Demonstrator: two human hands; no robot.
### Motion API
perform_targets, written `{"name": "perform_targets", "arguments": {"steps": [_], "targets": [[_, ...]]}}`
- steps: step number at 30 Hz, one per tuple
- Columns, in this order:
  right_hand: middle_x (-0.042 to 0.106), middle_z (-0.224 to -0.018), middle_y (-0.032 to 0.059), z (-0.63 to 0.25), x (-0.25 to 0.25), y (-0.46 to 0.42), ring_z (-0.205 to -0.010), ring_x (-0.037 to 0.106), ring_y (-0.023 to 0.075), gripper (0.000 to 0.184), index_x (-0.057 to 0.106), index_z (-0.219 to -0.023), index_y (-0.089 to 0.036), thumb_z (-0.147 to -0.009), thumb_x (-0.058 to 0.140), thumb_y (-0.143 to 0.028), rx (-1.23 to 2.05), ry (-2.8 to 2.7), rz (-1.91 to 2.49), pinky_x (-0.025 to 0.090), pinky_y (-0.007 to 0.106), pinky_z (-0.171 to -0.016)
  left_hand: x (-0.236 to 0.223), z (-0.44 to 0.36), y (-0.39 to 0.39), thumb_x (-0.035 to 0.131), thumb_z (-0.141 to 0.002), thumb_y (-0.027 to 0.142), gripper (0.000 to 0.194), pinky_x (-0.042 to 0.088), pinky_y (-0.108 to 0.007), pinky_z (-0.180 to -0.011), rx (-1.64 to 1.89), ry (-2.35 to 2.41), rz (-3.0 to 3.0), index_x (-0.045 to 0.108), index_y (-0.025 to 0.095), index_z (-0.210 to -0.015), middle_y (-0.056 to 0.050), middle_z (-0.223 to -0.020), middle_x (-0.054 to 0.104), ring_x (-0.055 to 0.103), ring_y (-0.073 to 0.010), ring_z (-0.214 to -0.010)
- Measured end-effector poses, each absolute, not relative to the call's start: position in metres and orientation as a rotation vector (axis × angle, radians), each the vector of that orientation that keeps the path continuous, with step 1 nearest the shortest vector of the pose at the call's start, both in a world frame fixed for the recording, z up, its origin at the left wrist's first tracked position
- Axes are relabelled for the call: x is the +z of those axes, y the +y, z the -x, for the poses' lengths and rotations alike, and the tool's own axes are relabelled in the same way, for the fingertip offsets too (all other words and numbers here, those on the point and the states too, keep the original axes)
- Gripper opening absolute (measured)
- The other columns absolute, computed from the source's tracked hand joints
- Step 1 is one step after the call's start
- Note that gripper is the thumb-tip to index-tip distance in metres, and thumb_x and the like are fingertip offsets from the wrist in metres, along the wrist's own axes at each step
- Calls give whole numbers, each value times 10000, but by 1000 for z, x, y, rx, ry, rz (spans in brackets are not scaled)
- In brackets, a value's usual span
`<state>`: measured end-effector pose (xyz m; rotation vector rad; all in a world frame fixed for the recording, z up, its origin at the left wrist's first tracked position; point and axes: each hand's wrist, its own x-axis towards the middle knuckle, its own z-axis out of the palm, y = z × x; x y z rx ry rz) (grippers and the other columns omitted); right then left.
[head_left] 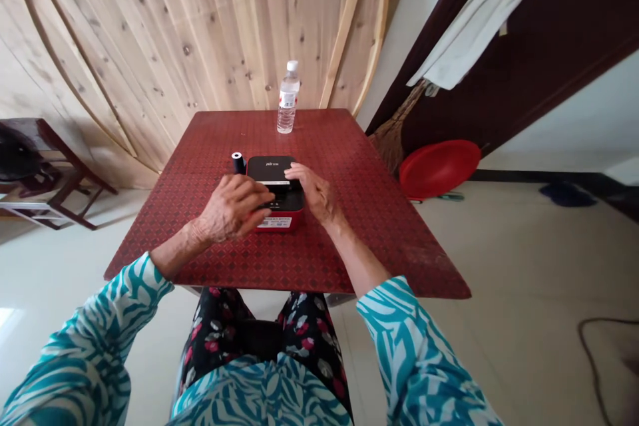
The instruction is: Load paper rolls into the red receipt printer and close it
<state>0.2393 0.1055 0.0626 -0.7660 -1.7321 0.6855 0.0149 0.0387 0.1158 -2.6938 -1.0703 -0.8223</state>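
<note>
A small red and black box-shaped device (pixel 280 221), which looks like a label printer, sits on the table with its black lid (pixel 269 168) raised at the back. My left hand (pixel 232 208) reaches over its left side, fingers slightly bent and apart, tips over the dark inside. Against the right edge of the lid lies my right hand (pixel 315 192), its fingers stretched out. Whether either hand pinches anything small is hidden. Behind my left hand stands a short black cylinder (pixel 238 163) with a white ring on top, possibly a roll.
A clear water bottle (pixel 288 98) stands at the back of the red patterned table (pixel 389 239). To the right are a broom (pixel 394 136), a red basin (pixel 439 168) and a hanging white towel (pixel 476 26). A wooden chair (pixel 64 173) is at the left.
</note>
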Motion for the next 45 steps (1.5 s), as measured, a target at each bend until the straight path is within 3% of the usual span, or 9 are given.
{"name": "perform_targets", "arguments": {"steps": [6,12,18,22,25,27,31,38,45], "targets": [[719,-1169,75,-238,44,99,-1288,568,234,472,706,-1007,-248,-978,345,-551,538,-1764,659,407,508,-1147,96,-1,58,275,-1011,502,536,431,-415,-924,-984,-1398,2625,647,181,-1226,-134,-1252,652,580,-252,-1131],[695,-1236,69,-247,39,96,-1346,517,233,554,699,-1041,-245,-976,272,-593,562,-1839,683,373,517,-1181,85,6,62,269,-1013,503,554,384,-460,-1015,-1002,-1325,2653,698,189,-1171,-115,-1219,688,531,-269,-1223],[692,-1255,44,-247,50,93,-1368,496,220,616,709,-1015,-272,-933,262,-688,701,-1827,781,348,506,-1200,93,7,63,377,-962,566,512,328,-492,-1103,-1196,-1484,2768,728,221,-1100,-92,-1224,695,530,-278,-1261],[670,-1297,50,-258,48,82,-1293,570,209,611,657,-1155,-276,-955,216,-649,764,-1529,906,447,483,-1111,101,13,52,474,-904,610,496,414,-432,-1043,-1950,-1886,2421,715,208,-1067,-94,-1167,708,598,-262,-1171],[689,-1256,90,-274,32,62,-1198,630,231,485,639,-1184,-245,-941,383,-579,703,-1331,1077,502,464,-1031,94,18,41,651,-799,561,416,476,-364,-918,-2397,-2105,2013,706,200,-998,-81,-1039,724,645,-234,-1028],[729,-1158,92,-283,18,47,-1096,670,236,380,673,-1109,-240,-903,499,-507,731,-1419,1186,529,443,-978,84,18,35,736,-722,508,406,480,-337,-862,-2449,-2253,2008,700,197,-981,-69,-999,721,647,-217,-968],[749,-1027,85,-287,0,30,-997,680,243,239,709,-949,-237,-877,523,-370,638,-1751,1185,532,447,-937,71,5,30,764,-673,479,427,469,-304,-779,-2584,-2551,1981,684,185,-971,-72,-997,708,645,-201,-928],[751,-997,88,-281,-2,31,-963,667,256,229,702,-928,-243,-897,484,-307,486,-1882,1175,520,455,-902,81,-16,39,746,-629,459,401,433,-300,-718,-2653,-2788,1966,669,185,-912,-58,-923,699,634,-207,-892],[748,-991,89,-281,-2,30,-956,663,261,231,701,-927,-251,-906,479,-309,471,-1894,1176,517,462,-897,84,-19,44,755,-523,300,433,407,-280,-706,-2672,-2847,1844,636,183,-922,-29,-887,671,603,-167,-815]]}}
